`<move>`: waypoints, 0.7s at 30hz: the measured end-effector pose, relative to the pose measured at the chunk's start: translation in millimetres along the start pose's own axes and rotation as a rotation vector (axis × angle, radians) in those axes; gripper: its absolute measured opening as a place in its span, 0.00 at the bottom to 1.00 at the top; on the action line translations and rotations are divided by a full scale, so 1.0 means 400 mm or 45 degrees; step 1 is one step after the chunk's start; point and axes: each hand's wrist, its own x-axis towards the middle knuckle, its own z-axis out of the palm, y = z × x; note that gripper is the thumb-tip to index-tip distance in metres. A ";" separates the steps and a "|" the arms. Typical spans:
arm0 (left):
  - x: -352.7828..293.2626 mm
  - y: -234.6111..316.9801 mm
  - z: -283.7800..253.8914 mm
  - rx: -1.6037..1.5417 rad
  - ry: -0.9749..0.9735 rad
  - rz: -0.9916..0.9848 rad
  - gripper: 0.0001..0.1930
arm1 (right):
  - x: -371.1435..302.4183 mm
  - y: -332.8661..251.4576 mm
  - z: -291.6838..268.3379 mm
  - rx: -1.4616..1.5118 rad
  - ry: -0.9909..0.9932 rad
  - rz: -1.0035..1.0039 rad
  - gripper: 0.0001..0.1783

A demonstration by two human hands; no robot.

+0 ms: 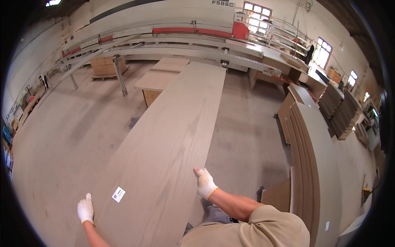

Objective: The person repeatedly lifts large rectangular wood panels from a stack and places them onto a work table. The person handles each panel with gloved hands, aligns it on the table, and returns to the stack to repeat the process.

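board [164,136]: centre | label [118,194]: on board | panel stack [303,164]: right | machine [164,18]: ahead

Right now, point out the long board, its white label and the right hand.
Long board [166,136]: head view, middle of its face.
White label [118,194]: head view, its centre.
Right hand [205,183]: head view, middle of glove.

Greyish beige with darker streaked grain along the long panel [168,131], centre of the frame; mostly white on its label [118,194], lower left; off-white, yellow-trimmed on left glove [85,210] and right glove [206,185]; red-striped off-white across the machine [177,19], top.
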 end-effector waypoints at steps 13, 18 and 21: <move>-0.008 -0.092 -0.006 -0.042 -0.085 -0.081 0.41 | -0.028 0.106 -0.028 -0.163 -0.023 0.240 0.29; -0.008 -0.159 0.021 -0.057 -0.053 -0.115 0.40 | -0.065 0.152 -0.020 -0.109 0.069 0.269 0.19; -0.017 -0.177 0.032 -0.029 -0.107 -0.058 0.37 | -0.095 0.103 -0.108 -0.440 -0.387 0.172 0.20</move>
